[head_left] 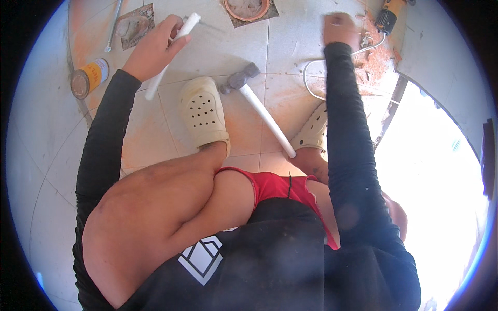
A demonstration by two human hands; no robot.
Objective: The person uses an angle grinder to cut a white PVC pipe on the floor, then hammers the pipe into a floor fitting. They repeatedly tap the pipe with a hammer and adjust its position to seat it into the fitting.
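My left hand is closed around a white plastic pipe, which slants from upper right to lower left above the tiles. The pipe's upper end sticks out past my thumb. My right hand is over the floor at the upper right, beside broken rubble. It is rounded and smeared by motion, so I cannot make out its fingers or anything in them. Between my feet lies a hammer with a grey metal head and a long white handle. Its handle end reaches my right ankle.
A yellow-orange tin can lies at the left. Beyond my hands are an orange pipe opening in the floor, a square tile cut-out and a thin metal rod. An orange-black power tool trails a white cord.
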